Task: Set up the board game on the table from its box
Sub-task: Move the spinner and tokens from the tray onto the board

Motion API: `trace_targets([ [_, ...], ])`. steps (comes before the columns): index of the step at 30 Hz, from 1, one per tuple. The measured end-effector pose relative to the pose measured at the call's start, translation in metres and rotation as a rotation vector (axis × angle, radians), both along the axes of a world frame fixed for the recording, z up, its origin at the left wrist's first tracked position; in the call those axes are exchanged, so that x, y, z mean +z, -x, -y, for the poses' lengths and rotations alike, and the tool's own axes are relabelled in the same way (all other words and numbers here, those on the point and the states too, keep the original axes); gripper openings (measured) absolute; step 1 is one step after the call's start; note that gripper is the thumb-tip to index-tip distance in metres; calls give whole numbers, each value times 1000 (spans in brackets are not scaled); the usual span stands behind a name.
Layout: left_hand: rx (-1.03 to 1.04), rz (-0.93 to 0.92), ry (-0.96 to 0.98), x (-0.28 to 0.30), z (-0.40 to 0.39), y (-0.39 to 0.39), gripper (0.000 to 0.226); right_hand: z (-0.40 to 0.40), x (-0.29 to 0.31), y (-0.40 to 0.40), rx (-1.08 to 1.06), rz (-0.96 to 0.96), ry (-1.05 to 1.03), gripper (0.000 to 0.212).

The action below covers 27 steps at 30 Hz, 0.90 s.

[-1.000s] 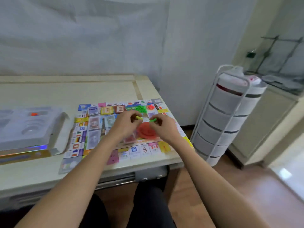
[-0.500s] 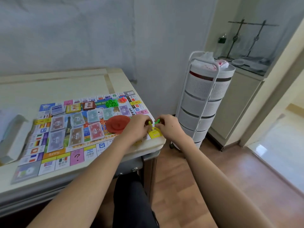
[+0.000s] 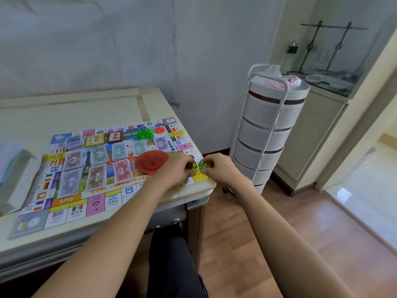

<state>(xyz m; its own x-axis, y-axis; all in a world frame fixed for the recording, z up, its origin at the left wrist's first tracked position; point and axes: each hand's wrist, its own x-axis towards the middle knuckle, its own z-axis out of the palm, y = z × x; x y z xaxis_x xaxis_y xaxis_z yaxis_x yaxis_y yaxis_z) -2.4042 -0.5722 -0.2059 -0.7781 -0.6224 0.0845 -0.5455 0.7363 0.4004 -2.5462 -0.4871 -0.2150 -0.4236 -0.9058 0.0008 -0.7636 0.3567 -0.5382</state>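
left hand (image 3: 176,168) and right hand (image 3: 219,168) each pinch a green pawn (image 3: 194,166) over the board's (image 3: 96,203) yellow corner; a slipped grip could drop one off the surface (image 3: 120,106) edge.

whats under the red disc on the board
The red disc lies on the game board, over its picture centre, beside the red banknote stack. Whatever print or pieces it covers cannot be seen.

Two green pawns (image 3: 198,166) stand upright, side by side, on the colourful board's (image 3: 71,201) yellow corner square
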Motion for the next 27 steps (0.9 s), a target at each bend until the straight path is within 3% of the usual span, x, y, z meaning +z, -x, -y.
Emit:
trace_targets([
  [4,6,13,-21,3,1,-5,35,-1,-1,-2,-3,-7,1,26],
  [11,6,-29,-14,0,0,-4,24,1,-1,-2,-16,36,17,26],
  [16,-4,-8,-8,1,1,-2,31,-1,1,-1,0,58,1,29],
  [23,30,-23,29,30,9,-18,37,8,47,-2,-28,-6,73,31],
  [27,112,-81,117,58,32,-55,36,40,66,-33,19,-21,115,44],
])
